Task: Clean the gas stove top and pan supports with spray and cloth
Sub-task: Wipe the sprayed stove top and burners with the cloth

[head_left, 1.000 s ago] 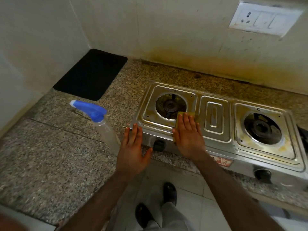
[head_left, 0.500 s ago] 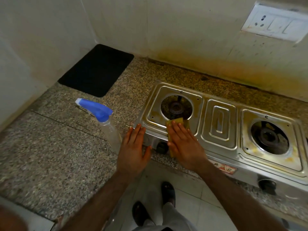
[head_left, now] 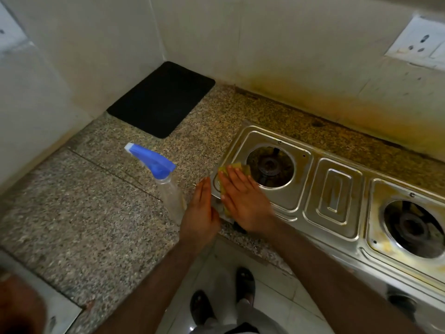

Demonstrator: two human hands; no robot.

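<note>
A steel two-burner gas stove (head_left: 334,191) sits on the granite counter, its pan supports off and both burner wells bare. The right side is stained yellow. My right hand (head_left: 243,196) lies flat with straight fingers on a yellow-green cloth (head_left: 237,166), pressing it onto the stove's front left corner beside the left burner (head_left: 271,166). My left hand (head_left: 201,212) rests open against the stove's left edge. A clear spray bottle (head_left: 168,186) with a blue trigger head stands just left of my left hand.
A black mat (head_left: 161,100) lies in the counter's back corner. The granite counter (head_left: 84,206) stretches to the left. A stained wall runs behind the stove, with a switch socket (head_left: 419,43) at upper right. My feet stand on the tiled floor (head_left: 265,292) below.
My right hand has slid the cloth leftward from the front of the left burner to the stove's front left corner. My left hand stays at the stove's left edge.
</note>
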